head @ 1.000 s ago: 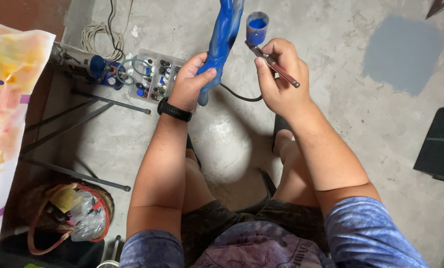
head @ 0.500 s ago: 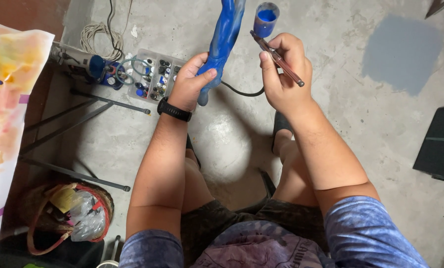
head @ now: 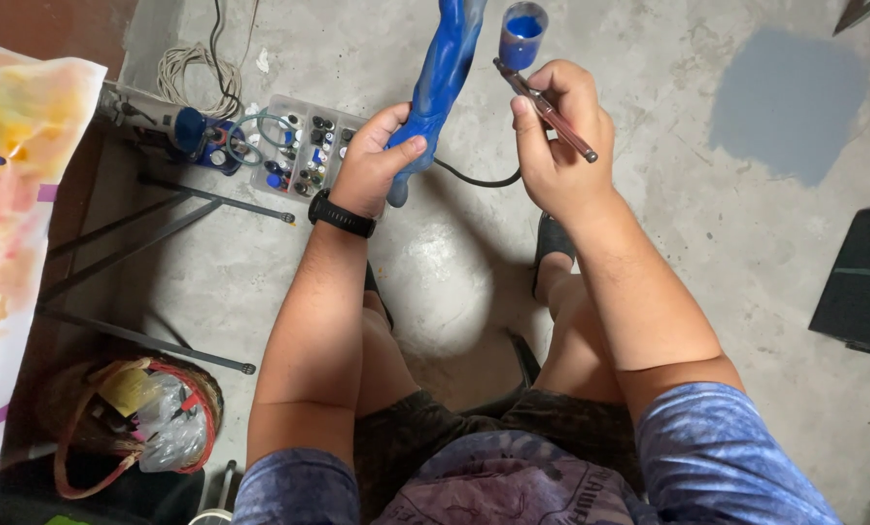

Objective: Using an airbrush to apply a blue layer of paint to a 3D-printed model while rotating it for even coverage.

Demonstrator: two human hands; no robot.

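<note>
The long blue piece (head: pixel 442 73) is gripped at its lower end in the closed left hand (head: pixel 375 160), raised above the concrete floor (head: pixel 707 243). Just right of it, the right hand (head: pixel 556 136) pinches an airbrush (head: pixel 542 102), cup upright so paint stays in.

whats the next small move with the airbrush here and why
Probably swing the airbrush tip left toward the blue piece. The right hand holds it beside the piece, its blue-filled cup upright, while the left hand has a grip on the piece's lower end.
</note>
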